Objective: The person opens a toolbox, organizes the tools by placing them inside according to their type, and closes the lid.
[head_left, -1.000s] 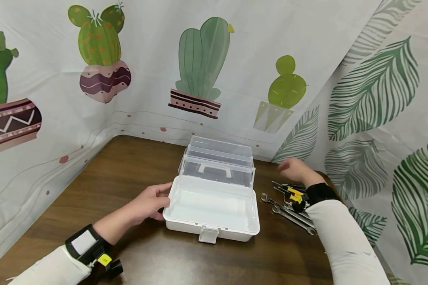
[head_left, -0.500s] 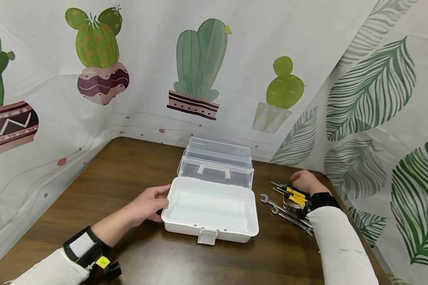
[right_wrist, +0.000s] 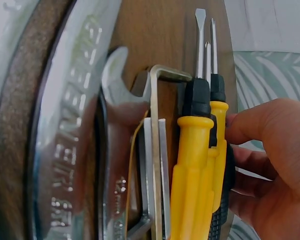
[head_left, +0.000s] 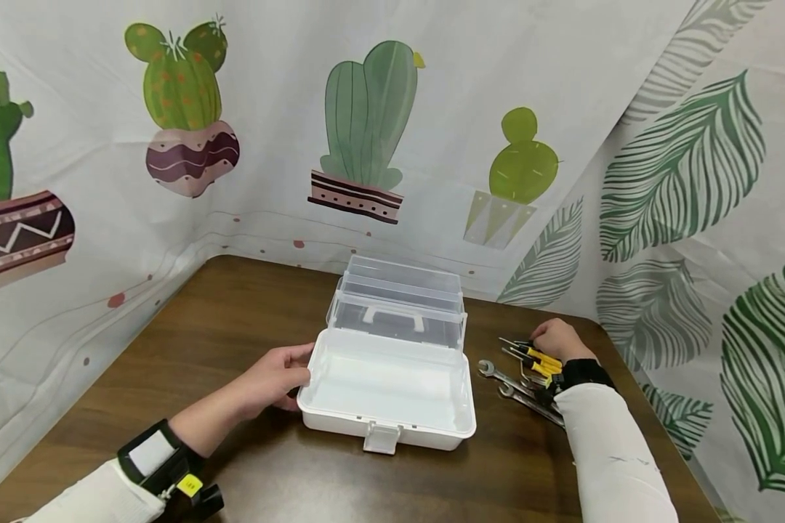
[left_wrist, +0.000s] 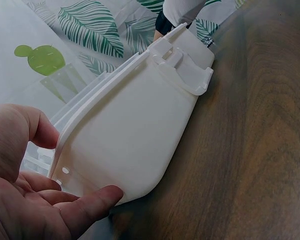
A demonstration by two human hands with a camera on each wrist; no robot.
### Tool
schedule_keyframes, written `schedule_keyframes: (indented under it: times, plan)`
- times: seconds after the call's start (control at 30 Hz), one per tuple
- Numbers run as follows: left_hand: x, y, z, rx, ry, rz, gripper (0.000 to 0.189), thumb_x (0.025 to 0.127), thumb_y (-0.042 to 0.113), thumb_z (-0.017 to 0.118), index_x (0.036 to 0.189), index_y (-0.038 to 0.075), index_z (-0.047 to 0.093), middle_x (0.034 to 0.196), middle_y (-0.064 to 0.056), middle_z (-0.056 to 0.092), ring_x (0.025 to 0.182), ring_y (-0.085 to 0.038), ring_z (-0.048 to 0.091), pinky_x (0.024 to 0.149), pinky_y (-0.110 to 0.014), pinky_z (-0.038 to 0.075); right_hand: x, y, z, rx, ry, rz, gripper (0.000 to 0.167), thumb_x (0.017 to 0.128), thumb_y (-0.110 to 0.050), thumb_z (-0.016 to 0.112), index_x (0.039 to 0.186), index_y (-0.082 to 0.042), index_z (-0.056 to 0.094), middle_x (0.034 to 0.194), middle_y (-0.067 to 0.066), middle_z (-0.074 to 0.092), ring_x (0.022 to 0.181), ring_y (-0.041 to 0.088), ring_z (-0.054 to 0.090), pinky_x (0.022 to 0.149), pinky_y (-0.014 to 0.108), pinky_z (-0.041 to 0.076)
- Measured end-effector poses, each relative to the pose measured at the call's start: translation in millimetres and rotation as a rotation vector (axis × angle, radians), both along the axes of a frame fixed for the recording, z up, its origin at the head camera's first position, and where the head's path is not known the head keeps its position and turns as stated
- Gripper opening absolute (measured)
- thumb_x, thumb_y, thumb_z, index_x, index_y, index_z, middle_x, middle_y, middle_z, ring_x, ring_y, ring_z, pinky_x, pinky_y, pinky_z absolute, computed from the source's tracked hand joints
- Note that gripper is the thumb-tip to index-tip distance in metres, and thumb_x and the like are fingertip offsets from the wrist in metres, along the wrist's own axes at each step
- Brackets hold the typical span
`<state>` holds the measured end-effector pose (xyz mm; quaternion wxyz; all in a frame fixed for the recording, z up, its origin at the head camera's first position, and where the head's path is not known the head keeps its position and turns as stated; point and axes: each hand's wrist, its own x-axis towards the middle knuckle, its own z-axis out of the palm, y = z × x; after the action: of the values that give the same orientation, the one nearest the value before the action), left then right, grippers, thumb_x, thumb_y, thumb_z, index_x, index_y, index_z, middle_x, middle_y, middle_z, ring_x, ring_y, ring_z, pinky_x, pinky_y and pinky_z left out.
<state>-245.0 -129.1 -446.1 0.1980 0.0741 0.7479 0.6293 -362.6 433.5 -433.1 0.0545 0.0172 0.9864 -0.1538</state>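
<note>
A white plastic toolbox point(head_left: 386, 381) lies with its lid thrown back, and its bare inside faces up. At its left end my left hand point(head_left: 276, 374) grips the wall, digits on the rim and outer side. My right hand point(head_left: 556, 340) is down at the far edge of a tool pile. In the right wrist view, its bent fingers point(right_wrist: 250, 122) touch a black handle point(right_wrist: 229, 172) behind the yellow-handled screwdrivers point(right_wrist: 192, 150); I cannot tell whether they close round it. Beside these lie a hex key point(right_wrist: 156, 125) and an open-end wrench point(right_wrist: 115, 95).
The clear lid point(head_left: 399, 290), with a white carry handle point(head_left: 392, 317), leans behind the toolbox. Wrenches point(head_left: 497, 372) lie between it and my right arm. A patterned cloth point(head_left: 275, 109) rises at the back and sides of the brown table point(head_left: 262, 294).
My right hand has come down from above the tools to the black handle at their far side. My left hand keeps its hold on the toolbox.
</note>
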Motion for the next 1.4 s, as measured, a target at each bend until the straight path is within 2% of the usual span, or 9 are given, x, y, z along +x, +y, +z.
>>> schedule_keyframes:
  times: [0.27, 0.47, 0.63, 0.77, 0.9, 1.03, 1.17, 1.4]
  plan:
    - [1.0, 1.4, 2.0, -0.009, -0.01, 0.005, 0.077, 0.089, 0.007, 0.054, 0.161, 0.002, 0.028, 0.137, -0.024, 0.06, 0.098, -0.024, 0.068, 0.075, -0.046, 0.064, 1.1, 0.5, -3.0, 0.018, 0.009, -0.037, 0.03, 0.09, -0.009, 0.057, 0.11, 0.002, 0.076, 0.117, 0.026, 0.072, 0.107, 0.042, 0.064, 0.088, 0.049, 0.054]
    - [2.8, 3.0, 3.4, -0.011, 0.003, -0.017, 0.08, 0.088, 0.006, 0.054, 0.162, 0.001, 0.026, 0.141, -0.026, 0.057, 0.1, -0.024, 0.068, 0.076, -0.044, 0.064, 4.0, -1.2, -2.7, 0.028, -0.002, -0.043, 0.024, 0.09, -0.009, 0.058, 0.104, 0.001, 0.074, 0.108, 0.024, 0.072, 0.093, 0.035, 0.063, 0.081, 0.045, 0.053]
    - [0.8, 3.4, 3.7, -0.027, 0.026, -0.022, 0.079, 0.089, 0.005, 0.053, 0.163, 0.004, 0.026, 0.152, -0.028, 0.049, 0.106, -0.026, 0.067, 0.078, -0.044, 0.063, 4.7, -0.3, -3.1, 0.018, 0.013, -0.031, 0.018, 0.088, -0.008, 0.059, 0.098, 0.0, 0.072, 0.101, 0.02, 0.071, 0.086, 0.031, 0.06, 0.076, 0.042, 0.05]
    - [-2.3, 2.5, 3.5, -0.062, 0.069, -0.016, 0.078, 0.091, 0.006, 0.054, 0.163, 0.005, 0.024, 0.157, -0.029, 0.042, 0.117, -0.03, 0.066, 0.082, -0.044, 0.063, 2.4, 1.5, -3.8, 0.014, 0.06, 0.002, 0.012, 0.085, -0.007, 0.06, 0.092, -0.003, 0.068, 0.093, 0.017, 0.068, 0.083, 0.03, 0.059, 0.073, 0.039, 0.047]
    - [-3.6, 1.4, 3.0, -0.062, 0.095, -0.024, 0.078, 0.093, 0.006, 0.053, 0.163, 0.003, 0.021, 0.16, -0.03, 0.038, 0.125, -0.033, 0.062, 0.088, -0.043, 0.062, 0.1, -1.1, 4.3, -0.007, 0.109, 0.034, 0.01, 0.085, -0.006, 0.06, 0.093, -0.002, 0.065, 0.095, 0.019, 0.068, 0.083, 0.032, 0.06, 0.074, 0.041, 0.048]
    - [-4.9, 2.2, 2.0, -0.084, 0.151, -0.017, 0.076, 0.093, 0.006, 0.054, 0.163, 0.002, 0.023, 0.162, -0.027, 0.038, 0.136, -0.034, 0.055, 0.096, -0.039, 0.058, -4.8, -9.7, 27.1, -0.03, 0.15, 0.089, 0.013, 0.086, -0.004, 0.059, 0.098, 0.001, 0.064, 0.099, 0.023, 0.067, 0.087, 0.034, 0.06, 0.077, 0.045, 0.049]
    - [-9.5, 5.3, -0.7, -0.105, 0.191, 0.023, 0.076, 0.093, 0.006, 0.054, 0.163, 0.004, 0.024, 0.162, -0.023, 0.038, 0.145, -0.036, 0.046, 0.104, -0.04, 0.052, -8.6, -26.3, 64.2, -0.036, 0.201, 0.156, 0.014, 0.087, -0.005, 0.06, 0.099, 0.002, 0.063, 0.1, 0.024, 0.068, 0.091, 0.036, 0.062, 0.08, 0.049, 0.049]
    - [-13.1, 11.5, -1.9, -0.09, 0.163, 0.07, 0.075, 0.094, 0.006, 0.054, 0.163, 0.004, 0.025, 0.16, -0.026, 0.041, 0.143, -0.038, 0.047, 0.107, -0.044, 0.052, -16.6, -68.6, 135.3, -0.004, 0.257, 0.265, 0.012, 0.088, -0.006, 0.062, 0.098, 0.0, 0.065, 0.098, 0.02, 0.071, 0.09, 0.033, 0.063, 0.082, 0.047, 0.05]
